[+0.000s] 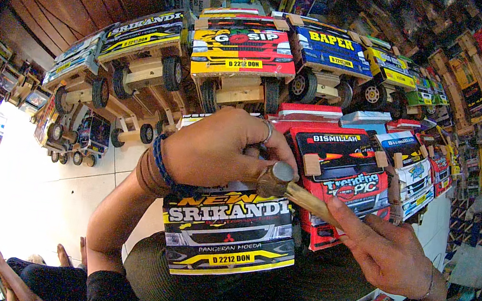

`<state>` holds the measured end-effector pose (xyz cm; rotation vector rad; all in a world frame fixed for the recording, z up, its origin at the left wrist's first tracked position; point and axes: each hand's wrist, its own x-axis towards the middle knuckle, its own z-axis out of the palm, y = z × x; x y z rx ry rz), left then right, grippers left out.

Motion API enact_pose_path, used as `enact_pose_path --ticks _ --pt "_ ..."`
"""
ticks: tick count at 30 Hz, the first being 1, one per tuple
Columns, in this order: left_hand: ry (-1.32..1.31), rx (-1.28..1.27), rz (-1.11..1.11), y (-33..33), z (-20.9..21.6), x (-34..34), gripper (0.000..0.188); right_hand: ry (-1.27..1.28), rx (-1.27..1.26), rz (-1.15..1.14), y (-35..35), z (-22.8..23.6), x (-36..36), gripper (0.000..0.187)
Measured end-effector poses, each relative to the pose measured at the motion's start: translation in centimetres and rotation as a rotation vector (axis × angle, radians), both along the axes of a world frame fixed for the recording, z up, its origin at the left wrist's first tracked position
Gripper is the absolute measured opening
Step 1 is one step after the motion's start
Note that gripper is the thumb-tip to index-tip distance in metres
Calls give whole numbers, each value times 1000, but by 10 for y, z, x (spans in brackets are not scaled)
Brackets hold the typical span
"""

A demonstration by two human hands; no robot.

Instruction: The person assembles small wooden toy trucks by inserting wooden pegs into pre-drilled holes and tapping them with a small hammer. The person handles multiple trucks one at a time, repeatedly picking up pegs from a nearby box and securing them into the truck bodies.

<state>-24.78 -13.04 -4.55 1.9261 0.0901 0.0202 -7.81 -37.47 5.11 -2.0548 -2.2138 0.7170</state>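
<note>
My right hand (382, 252) grips the wooden handle of a hammer (314, 203). The hammer's metal head lies right beside the fingertips of my left hand (217, 144), over the top of a toy truck. That toy truck (231, 233) rests on my lap, its flat front printed in black, white and yellow. My left fingers, one with a ring, are bent and drawn together above it; what they pinch, if anything, is hidden by the hand and the hammer head. A red toy truck (340, 175) with small wooden side blocks stands just beyond my right hand.
A row of toy trucks (245, 46) with wooden undersides and black wheels stands tilted up across the back. More toy trucks (410, 165) stand at the right. Pale floor tiles (90, 177) show at the left, where another person's bare foot (63, 256) is at the lower edge.
</note>
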Motion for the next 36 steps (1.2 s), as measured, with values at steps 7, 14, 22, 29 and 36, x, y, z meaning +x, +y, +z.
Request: enact_pose_path --ticks 7,14,22,29,36 --pt "-82 92 37 4 -6 2 26 58 131 -46 -2 1 2 64" --pt "-3 19 11 4 -3 3 21 134 47 -104 -4 2 4 62" --pt "-26 56 64 -5 6 7 22 102 801 -677 -52 -12 28 51" --pt "259 65 293 -17 20 9 24 92 1530 -999 -138 12 154 42" --pt "265 22 127 -5 23 11 34 -318 1282 -1464 -299 6 313 33"
